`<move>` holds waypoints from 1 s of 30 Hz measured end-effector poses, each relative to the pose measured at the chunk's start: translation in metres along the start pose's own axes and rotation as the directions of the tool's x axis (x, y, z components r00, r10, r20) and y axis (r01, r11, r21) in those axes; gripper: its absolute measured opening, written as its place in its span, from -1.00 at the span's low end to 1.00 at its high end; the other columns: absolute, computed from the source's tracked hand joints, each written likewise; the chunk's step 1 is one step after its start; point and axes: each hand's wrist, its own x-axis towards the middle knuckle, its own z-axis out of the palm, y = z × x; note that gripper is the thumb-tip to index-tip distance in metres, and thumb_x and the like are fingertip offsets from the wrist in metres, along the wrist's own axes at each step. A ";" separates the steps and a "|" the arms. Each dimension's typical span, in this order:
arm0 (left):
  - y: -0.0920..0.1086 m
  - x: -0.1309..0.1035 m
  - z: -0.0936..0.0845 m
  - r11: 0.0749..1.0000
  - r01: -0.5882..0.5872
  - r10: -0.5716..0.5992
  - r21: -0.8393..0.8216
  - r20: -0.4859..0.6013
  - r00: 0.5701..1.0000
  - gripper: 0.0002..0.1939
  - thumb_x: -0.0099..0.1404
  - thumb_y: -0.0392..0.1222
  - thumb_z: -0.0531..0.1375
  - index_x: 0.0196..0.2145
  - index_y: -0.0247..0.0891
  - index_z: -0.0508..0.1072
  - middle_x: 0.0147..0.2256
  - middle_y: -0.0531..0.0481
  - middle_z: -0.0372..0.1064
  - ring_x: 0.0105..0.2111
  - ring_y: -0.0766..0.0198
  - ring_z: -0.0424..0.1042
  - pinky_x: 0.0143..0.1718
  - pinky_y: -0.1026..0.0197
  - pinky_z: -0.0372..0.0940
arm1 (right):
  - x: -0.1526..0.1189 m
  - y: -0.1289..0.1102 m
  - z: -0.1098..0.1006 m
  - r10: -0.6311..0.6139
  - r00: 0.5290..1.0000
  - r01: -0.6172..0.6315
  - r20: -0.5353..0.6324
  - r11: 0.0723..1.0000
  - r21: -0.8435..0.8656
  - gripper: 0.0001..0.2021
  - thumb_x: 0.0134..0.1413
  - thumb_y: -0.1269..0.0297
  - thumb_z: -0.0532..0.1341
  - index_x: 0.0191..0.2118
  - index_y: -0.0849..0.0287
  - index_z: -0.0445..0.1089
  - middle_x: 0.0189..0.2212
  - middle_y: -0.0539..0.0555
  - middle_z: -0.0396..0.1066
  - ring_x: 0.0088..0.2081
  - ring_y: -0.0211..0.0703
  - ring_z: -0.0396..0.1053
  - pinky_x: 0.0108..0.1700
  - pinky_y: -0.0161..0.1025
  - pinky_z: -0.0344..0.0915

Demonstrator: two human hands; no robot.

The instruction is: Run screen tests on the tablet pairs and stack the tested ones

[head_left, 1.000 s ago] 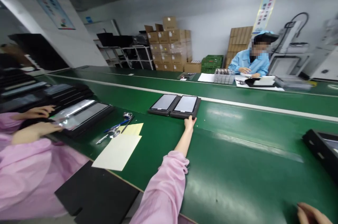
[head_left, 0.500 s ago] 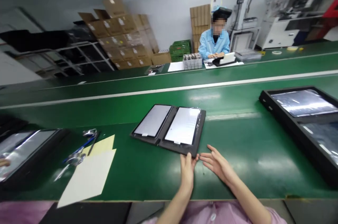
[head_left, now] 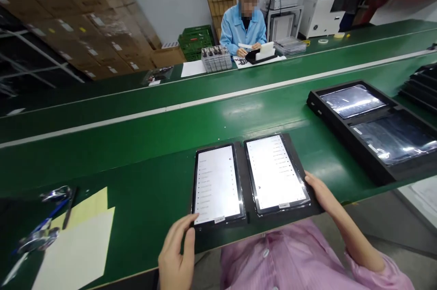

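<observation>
The left hand (head_left: 177,251) sits fingers spread, the right hand's (head_left: 322,196) grip unclear, at the tray (head_left: 245,180) — uneven pulling could tip it off the bench (head_left: 146,208).

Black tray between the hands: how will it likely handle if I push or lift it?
The black tray should probably slide without tipping, as it lies flat and low on the green table. It is probably fairly stiff, its edges looking straight. The two lit tablets seem fragile, with broad glossy screens facing up.
</observation>
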 end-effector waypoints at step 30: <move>-0.015 0.004 0.032 0.991 -0.082 0.079 0.105 0.039 0.996 -0.16 0.40 0.37 -0.28 0.42 -0.24 -0.12 0.30 -0.35 0.09 0.26 -0.12 0.19 0.26 -0.21 0.10 | -0.012 -0.046 0.034 -0.583 0.763 0.580 0.279 0.427 -0.694 -0.68 0.38 0.15 0.06 0.12 0.02 0.40 0.22 0.27 0.09 0.20 0.19 0.07 0.24 0.32 -0.01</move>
